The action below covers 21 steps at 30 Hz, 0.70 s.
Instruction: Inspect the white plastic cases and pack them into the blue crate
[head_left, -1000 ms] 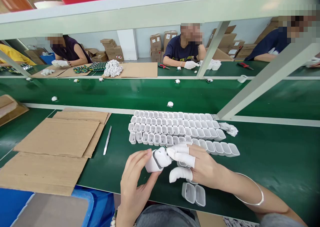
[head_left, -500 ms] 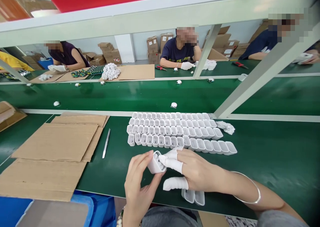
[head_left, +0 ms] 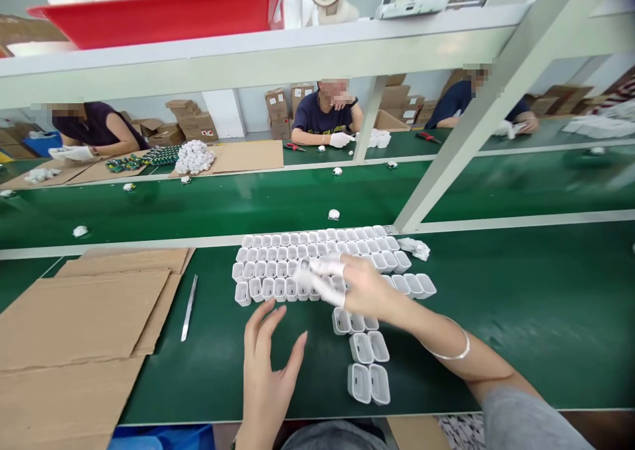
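Observation:
My left hand (head_left: pixel 268 370) hovers open above the green mat (head_left: pixel 520 304), fingers spread, nothing in it. My right hand (head_left: pixel 354 284), with white finger cots and a bangle on the wrist, reaches over the rows of white plastic shells (head_left: pixel 278 251). Its fingertips are blurred and seem pinched on one white shell at the front row. Several more shells (head_left: pixel 370 370) stand in pairs nearer to me, just right of my left hand.
Tweezers (head_left: pixel 188 308) lie beside flat cardboard sheets (head_left: pixel 74 317) on the left. A crumpled white cloth (head_left: pixel 414 246) sits at the rows' right end. Behind runs a green conveyor belt (head_left: pixel 248 198) with scattered white parts, a slanted frame post (head_left: pixel 446 152), and people working opposite.
The shell that my left hand held has gone from it. That hand has opened and dropped back. My right hand has moved forward over the rows. The view has tilted up.

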Each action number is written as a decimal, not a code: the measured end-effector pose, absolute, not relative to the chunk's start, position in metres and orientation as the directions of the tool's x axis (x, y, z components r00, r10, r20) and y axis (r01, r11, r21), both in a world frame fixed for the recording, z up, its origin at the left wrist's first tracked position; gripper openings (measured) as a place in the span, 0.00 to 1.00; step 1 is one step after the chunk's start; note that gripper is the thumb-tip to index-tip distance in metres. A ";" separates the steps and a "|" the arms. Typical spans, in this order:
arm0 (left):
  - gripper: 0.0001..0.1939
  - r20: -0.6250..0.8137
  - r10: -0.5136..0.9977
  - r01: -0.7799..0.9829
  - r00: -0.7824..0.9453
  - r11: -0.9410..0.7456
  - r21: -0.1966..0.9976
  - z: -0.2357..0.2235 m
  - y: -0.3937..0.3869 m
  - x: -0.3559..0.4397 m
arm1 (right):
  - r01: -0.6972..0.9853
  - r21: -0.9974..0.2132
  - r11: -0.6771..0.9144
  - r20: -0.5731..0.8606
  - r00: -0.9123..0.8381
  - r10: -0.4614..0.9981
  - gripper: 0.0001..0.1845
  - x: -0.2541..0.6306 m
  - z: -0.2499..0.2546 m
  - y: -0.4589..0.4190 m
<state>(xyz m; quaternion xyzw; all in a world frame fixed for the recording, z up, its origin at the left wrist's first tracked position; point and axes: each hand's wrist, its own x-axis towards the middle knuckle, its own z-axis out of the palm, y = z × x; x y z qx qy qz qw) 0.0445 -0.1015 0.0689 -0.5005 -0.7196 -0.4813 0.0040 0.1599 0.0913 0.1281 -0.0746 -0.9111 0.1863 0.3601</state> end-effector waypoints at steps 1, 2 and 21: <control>0.16 0.462 0.767 0.750 -0.446 0.037 0.661 0.065 -0.106 0.045 | 0.138 -0.424 0.895 0.556 -0.741 0.377 0.12 0.159 0.131 0.113; 0.13 0.441 0.818 0.777 -0.370 0.013 0.629 0.059 -0.111 0.046 | 0.295 -0.432 0.852 0.468 -0.734 0.492 0.13 0.157 0.135 0.137; 0.23 0.197 0.973 0.868 -0.117 0.003 0.497 0.023 -0.096 0.080 | 0.848 -0.184 0.497 -0.060 -0.514 0.855 0.22 0.154 0.063 0.325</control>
